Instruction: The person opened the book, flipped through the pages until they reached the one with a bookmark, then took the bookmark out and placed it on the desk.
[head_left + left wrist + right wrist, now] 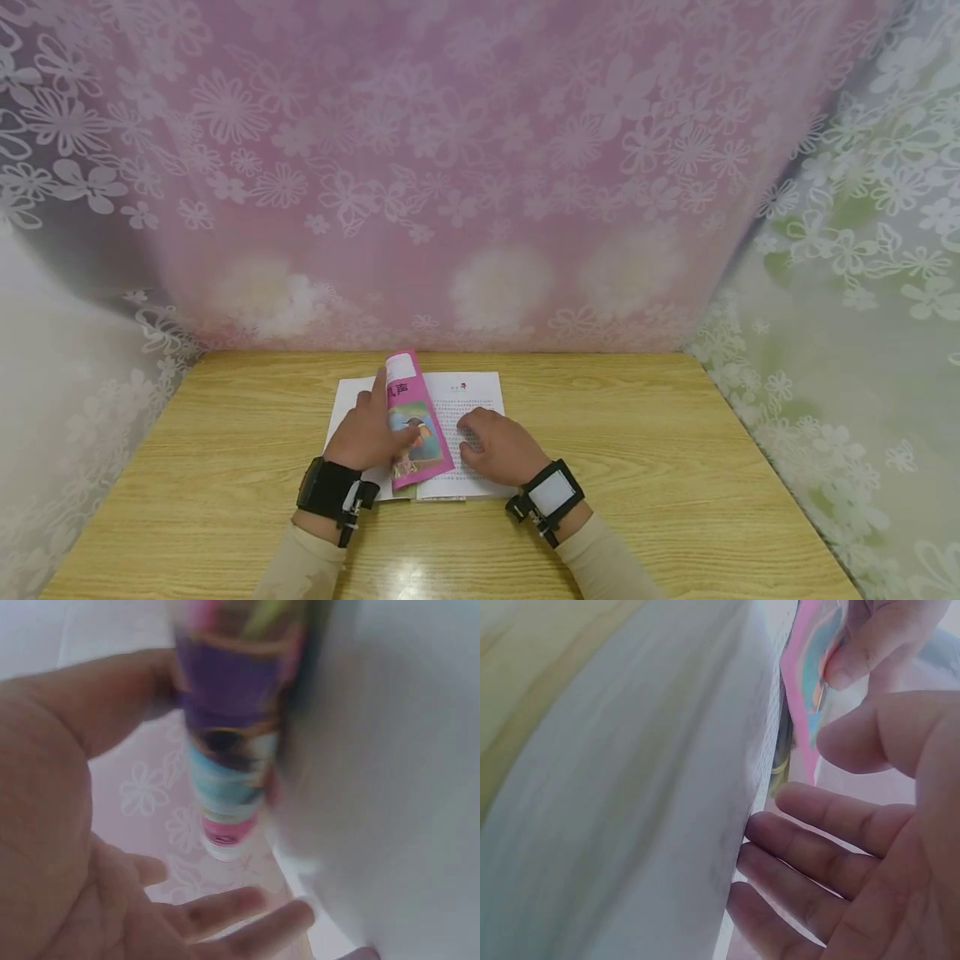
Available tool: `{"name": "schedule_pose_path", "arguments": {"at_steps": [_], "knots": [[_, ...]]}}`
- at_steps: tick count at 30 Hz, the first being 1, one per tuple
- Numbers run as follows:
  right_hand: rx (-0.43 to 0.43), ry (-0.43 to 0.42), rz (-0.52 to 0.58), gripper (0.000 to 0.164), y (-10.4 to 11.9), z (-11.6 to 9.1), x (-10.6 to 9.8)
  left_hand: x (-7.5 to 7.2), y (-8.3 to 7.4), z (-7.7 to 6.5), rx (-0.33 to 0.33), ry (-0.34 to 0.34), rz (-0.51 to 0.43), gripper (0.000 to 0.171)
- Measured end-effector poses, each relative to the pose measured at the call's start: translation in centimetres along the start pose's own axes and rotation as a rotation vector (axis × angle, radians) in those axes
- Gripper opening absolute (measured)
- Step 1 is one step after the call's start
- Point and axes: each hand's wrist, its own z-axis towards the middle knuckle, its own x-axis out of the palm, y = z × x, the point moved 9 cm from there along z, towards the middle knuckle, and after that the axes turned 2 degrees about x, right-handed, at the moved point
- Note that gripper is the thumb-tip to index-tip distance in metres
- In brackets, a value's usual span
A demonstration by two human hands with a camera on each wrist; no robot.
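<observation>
A book (491, 392) lies open on the table, its right page covered in small printed text. Over its middle stands a raised, bent pink sheet (433, 400) with dark characters and a bird picture. My left hand (366, 433) holds this sheet, the thumb across its picture side and the index finger stretched along its left edge. Up close in the left wrist view, the curved sheet (232, 682) looks blurred, with the thumb against it. My right hand (501, 446) is over the right page, fingers loosely bent; in the right wrist view its fingertips (769, 826) rest at the paper's edge.
The wooden table (615, 433) extends around the book on both sides. A pink flowered curtain (465, 208) hangs along the back edge, with pale flowered sheeting (862, 333) at the right. Each wrist wears a black strap (330, 487) with a small device.
</observation>
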Motion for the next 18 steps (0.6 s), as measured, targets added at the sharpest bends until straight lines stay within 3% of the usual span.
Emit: {"name": "schedule_pose_path", "arguments": {"at_steps": [3,7,11,14,16,18], "knots": [[-0.005,-0.006,-0.022,0.027,0.01,-0.03,-0.06,-0.15,0.03,0.05,0.026,0.0,-0.032,0.101],[0.005,-0.017,-0.027,0.024,-0.1,-0.05,-0.28,0.17,-0.17,-0.17,0.064,0.063,-0.053,0.085],[0.022,-0.024,-0.022,0.022,-0.32,-0.08,-0.38,0.19,-0.42,-0.34,0.107,0.083,0.016,0.061],[0.028,-0.027,-0.015,0.021,-0.46,-0.11,-0.38,0.07,-0.39,-0.37,0.096,0.073,0.041,0.042],[0.035,-0.026,-0.011,0.02,-0.55,-0.12,-0.33,0.13,-0.24,-0.38,0.065,0.076,0.032,0.049],[0.043,-0.021,-0.003,0.021,-0.63,-0.12,-0.25,0.27,0.01,-0.44,0.026,0.085,0.012,0.068]]}}
